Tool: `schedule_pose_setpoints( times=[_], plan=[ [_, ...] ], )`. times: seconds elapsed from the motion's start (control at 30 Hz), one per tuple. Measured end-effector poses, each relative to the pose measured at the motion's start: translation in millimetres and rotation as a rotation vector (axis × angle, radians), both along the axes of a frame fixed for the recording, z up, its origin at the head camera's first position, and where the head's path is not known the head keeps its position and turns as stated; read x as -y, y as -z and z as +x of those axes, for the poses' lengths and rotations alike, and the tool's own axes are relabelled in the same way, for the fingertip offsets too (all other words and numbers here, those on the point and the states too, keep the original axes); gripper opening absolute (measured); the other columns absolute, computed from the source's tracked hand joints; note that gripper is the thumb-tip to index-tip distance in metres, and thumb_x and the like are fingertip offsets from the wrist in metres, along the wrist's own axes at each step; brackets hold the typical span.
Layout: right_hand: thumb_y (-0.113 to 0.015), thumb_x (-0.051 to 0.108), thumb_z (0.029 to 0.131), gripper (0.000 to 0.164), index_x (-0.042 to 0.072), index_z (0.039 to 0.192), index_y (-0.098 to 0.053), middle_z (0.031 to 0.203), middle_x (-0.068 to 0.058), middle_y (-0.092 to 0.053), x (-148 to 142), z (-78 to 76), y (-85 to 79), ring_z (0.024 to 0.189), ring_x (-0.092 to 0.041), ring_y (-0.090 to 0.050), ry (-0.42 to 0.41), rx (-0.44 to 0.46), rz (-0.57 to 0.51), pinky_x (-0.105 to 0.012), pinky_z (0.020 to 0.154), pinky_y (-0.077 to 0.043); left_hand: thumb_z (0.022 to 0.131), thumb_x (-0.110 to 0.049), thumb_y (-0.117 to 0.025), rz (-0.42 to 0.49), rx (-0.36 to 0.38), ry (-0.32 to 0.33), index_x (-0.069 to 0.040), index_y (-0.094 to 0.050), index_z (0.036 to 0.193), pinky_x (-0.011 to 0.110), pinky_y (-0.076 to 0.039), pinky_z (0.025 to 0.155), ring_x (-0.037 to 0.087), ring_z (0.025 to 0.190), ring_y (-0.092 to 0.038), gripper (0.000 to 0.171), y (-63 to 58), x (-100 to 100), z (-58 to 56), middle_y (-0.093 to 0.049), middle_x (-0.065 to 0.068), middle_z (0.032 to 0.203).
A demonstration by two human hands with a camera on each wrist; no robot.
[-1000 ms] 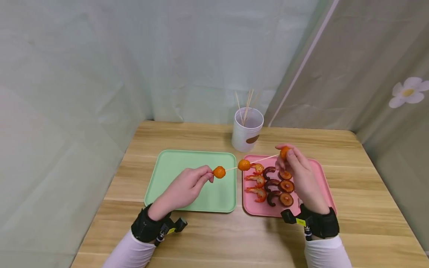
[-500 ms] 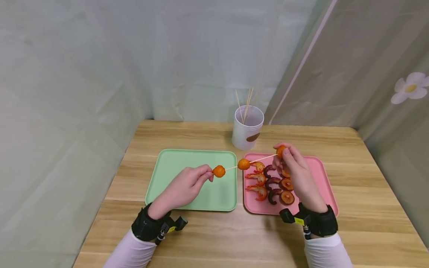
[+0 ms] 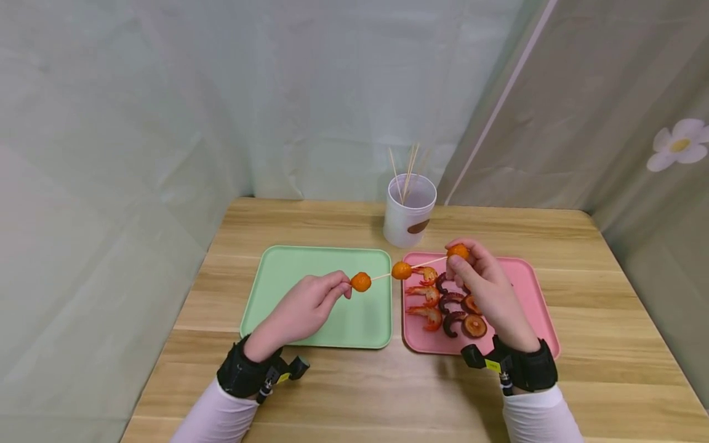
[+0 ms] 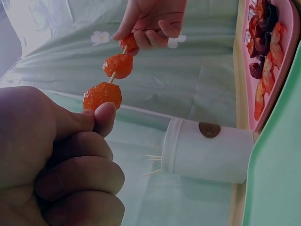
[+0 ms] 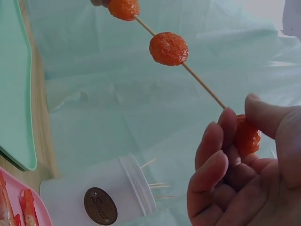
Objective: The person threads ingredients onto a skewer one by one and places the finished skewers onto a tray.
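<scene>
My left hand (image 3: 312,306) pinches one end of a thin wooden skewer (image 5: 203,84), right beside an orange ball (image 3: 361,282). A second orange ball (image 3: 401,271) sits further along the stick, with bare wood on both sides of it. At the other end my right hand (image 3: 492,289) grips a third orange ball (image 5: 247,135) between thumb and fingers, and the skewer's tip is hidden there. The skewer hangs in the air, above the green tray (image 3: 382,338) and the pink tray (image 3: 532,307), rising slightly to the right.
Prawns (image 3: 425,319), curled tentacle pieces (image 3: 453,324) and round brown mushroom-like slices (image 3: 474,326) lie on the pink tray, partly under my right hand. A white cup (image 3: 404,224) with several bare skewers (image 3: 411,166) stands behind the trays. Curtains enclose the wooden table (image 3: 354,394).
My right hand has moved left with the third ball, bringing it closer to the middle ball along the skewer. The left hand has stayed almost still.
</scene>
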State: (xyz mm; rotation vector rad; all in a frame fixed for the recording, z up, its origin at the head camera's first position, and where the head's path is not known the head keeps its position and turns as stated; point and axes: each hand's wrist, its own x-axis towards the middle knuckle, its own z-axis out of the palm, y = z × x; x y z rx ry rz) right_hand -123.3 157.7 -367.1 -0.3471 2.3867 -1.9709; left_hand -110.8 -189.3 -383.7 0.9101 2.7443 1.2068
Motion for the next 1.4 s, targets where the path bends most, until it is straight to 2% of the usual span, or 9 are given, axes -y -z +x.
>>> schedule_pose_setpoints(
  times=[0.1,0.3,0.47,0.67,0.9,1.0,1.13,1.27,1.4],
  plan=[
    [-0.060,0.028,0.112,0.030,0.006,0.133,-0.061,0.101,-0.010,-0.065,1,0.9,-1.1,0.089,-0.024,-0.063,0.017,-0.002,0.015,-0.023,0.074,-0.053,0.113,-0.014,-0.056,0.000,-0.005,-0.002,-0.011,-0.069,0.102,0.029,-0.037,0.060,0.005,0.058,-0.031,0.017,0.3,1,0.0,-0.041,-0.011,0.069],
    [-0.065,0.014,0.109,0.031,-0.006,0.133,-0.066,0.104,-0.008,-0.075,0,2.2,0.5,0.095,-0.021,-0.073,-0.038,-0.044,0.004,-0.027,0.086,-0.060,0.113,-0.012,-0.056,0.006,0.005,0.013,-0.010,-0.069,0.103,0.028,-0.038,0.059,0.005,0.057,-0.031,0.017,-0.9,2,0.4,-0.047,-0.011,0.071],
    [-0.068,0.009,0.107,0.025,-0.005,0.128,-0.069,0.102,-0.009,-0.076,0,2.7,0.7,0.092,-0.019,-0.073,-0.055,-0.062,-0.026,-0.028,0.085,-0.061,0.112,-0.009,-0.057,0.005,-0.001,0.024,-0.013,-0.069,0.102,0.028,-0.040,0.060,0.004,0.057,-0.032,0.016,-2.6,2,0.5,-0.055,-0.010,0.075],
    [-0.060,0.002,0.109,0.020,-0.010,0.124,-0.066,0.096,-0.004,-0.074,4,6.4,1.2,0.086,-0.016,-0.071,-0.104,-0.142,-0.052,-0.026,0.081,-0.060,0.112,-0.006,-0.056,0.030,0.021,0.063,-0.013,-0.068,0.102,0.027,-0.038,0.058,0.004,0.056,-0.032,0.018,-2.3,1,0.5,-0.063,-0.007,0.084],
    [-0.041,0.002,0.114,0.020,-0.006,0.122,-0.058,0.086,-0.006,-0.063,16,5.0,15.2,0.076,-0.018,-0.057,-0.278,-0.360,-0.309,-0.024,0.068,-0.049,0.111,-0.006,-0.056,0.086,0.042,0.113,-0.013,-0.067,0.100,0.027,-0.037,0.057,0.004,0.056,-0.031,0.017,2.1,-5,3.1,-0.061,-0.008,0.081],
    [-0.042,0.014,0.117,0.022,0.002,0.124,-0.058,0.081,-0.008,-0.053,24,4.0,20.8,0.070,-0.020,-0.048,-0.363,-0.429,-0.443,-0.029,0.061,-0.038,0.112,-0.006,-0.055,0.120,0.066,0.133,-0.012,-0.067,0.100,0.026,-0.037,0.057,0.004,0.057,-0.031,0.018,4.2,-9,4.1,-0.063,-0.008,0.083],
    [-0.045,0.025,0.117,0.028,0.001,0.127,-0.055,0.078,-0.009,-0.041,35,2.5,25.2,0.066,-0.021,-0.037,-0.455,-0.492,-0.565,-0.035,0.059,-0.027,0.113,-0.008,-0.054,0.141,0.109,0.154,-0.012,-0.066,0.100,0.026,-0.035,0.057,0.004,0.056,-0.031,0.018,7.5,-12,4.4,-0.057,-0.008,0.077],
    [-0.042,0.024,0.117,0.028,0.001,0.127,-0.054,0.079,-0.007,-0.039,42,2.0,24.3,0.065,-0.020,-0.035,-0.429,-0.518,-0.566,-0.033,0.058,-0.026,0.113,-0.008,-0.054,0.149,0.109,0.142,-0.012,-0.066,0.100,0.026,-0.033,0.057,0.005,0.057,-0.031,0.018,8.2,-12,3.7,-0.051,-0.008,0.074],
    [-0.038,0.020,0.118,0.026,0.000,0.125,-0.053,0.077,-0.008,-0.038,45,4.0,21.2,0.064,-0.020,-0.035,-0.357,-0.496,-0.546,-0.034,0.058,-0.026,0.112,-0.006,-0.054,0.157,0.083,0.120,-0.012,-0.066,0.099,0.027,-0.035,0.058,0.006,0.058,-0.032,0.018,5.9,-11,2.9,-0.058,-0.008,0.079]
  ],
)
